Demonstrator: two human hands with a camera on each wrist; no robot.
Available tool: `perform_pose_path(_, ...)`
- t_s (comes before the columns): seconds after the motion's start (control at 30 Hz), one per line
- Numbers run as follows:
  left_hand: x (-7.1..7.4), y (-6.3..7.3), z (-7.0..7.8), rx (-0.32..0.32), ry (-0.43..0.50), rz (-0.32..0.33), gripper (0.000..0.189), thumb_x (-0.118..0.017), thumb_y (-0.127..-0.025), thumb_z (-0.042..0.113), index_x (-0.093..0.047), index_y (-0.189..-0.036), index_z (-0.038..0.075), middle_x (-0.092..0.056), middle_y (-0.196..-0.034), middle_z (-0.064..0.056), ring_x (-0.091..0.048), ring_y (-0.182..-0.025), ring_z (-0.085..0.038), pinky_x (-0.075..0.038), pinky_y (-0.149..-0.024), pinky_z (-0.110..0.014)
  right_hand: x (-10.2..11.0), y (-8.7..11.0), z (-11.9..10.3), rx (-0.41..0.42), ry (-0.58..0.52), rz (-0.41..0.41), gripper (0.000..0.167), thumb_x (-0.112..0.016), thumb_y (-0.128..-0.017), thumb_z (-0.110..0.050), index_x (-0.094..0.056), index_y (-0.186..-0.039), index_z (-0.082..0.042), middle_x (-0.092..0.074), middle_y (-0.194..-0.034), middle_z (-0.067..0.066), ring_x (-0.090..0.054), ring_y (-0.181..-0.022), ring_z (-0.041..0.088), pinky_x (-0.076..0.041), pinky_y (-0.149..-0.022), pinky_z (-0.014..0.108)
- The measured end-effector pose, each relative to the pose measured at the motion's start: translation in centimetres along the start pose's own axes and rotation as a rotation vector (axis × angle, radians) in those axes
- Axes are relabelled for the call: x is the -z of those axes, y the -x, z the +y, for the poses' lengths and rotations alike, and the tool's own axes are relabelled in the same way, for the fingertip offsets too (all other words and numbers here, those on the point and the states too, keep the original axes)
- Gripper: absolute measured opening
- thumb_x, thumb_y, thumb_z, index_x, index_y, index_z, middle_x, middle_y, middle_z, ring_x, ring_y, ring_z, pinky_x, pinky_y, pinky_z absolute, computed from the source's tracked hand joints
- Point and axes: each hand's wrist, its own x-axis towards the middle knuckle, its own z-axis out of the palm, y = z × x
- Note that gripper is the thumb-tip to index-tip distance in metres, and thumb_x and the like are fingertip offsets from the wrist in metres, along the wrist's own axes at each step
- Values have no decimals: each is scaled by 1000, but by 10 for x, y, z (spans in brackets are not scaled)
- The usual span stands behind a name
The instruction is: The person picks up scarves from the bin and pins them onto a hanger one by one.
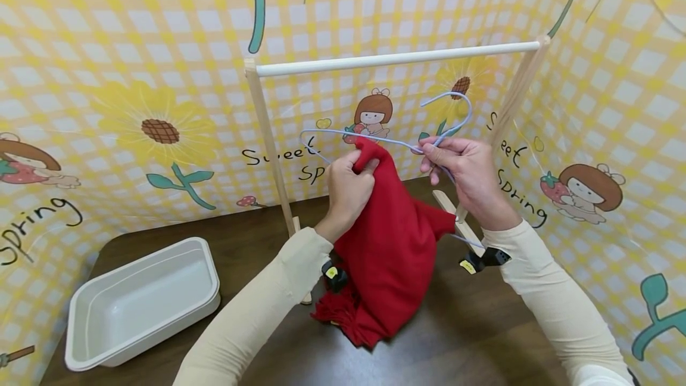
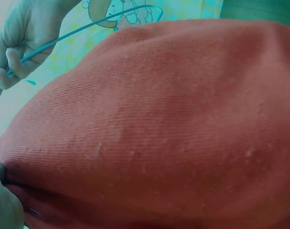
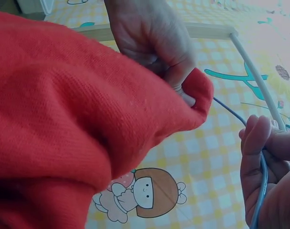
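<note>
A red fringed cloth (image 1: pixel 396 237), like a scarf, hangs from my left hand (image 1: pixel 351 186), which grips its upper end. Between the thumb and fingers of my right hand (image 1: pixel 463 168) is a light blue wire hanger (image 1: pixel 370 137), pinched just below its hook. The hanger's left arm passes behind the cloth's top end and reaches beyond my left hand. In the right wrist view, my left thumb presses into a fold of the red cloth (image 3: pixel 111 105). Part of the hanger's lower wire is hidden behind the cloth. The left wrist view is mostly filled by the cloth (image 2: pixel 159 119).
A wooden rack with a white rail (image 1: pixel 396 61) stands behind my hands. At the left on the dark wooden table (image 1: pixel 241 338) sits a grey-white plastic basin (image 1: pixel 200 302). Yellow checked sheeting (image 1: pixel 161 34) with printed flowers and figures surrounds the table.
</note>
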Motion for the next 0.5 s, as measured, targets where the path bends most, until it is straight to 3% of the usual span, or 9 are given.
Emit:
perform_pose_path(0.3,2,-11,1,92,-120,-146,9,-73,-90,12,-76,-89,4,-74,-84,-11,-65,-77,-25,-53,-68,-34,-4,3,2,14,8,-17,6,-70,-91,4,-76,-92,5,-74,-83,8,-66,-60,15,-51,-48,22)
perform_pose_path(0.5,4,-17,0,54,-242,-272,13,-75,-88,10,-75,-99,2,-75,-94,-12,-68,-88,-26,-58,-75,-37,-8,7,2,27,42,-24,8,-69,-92,3,-77,-92,4,-75,-81,7,-65,-60,15,-50,-48,22)
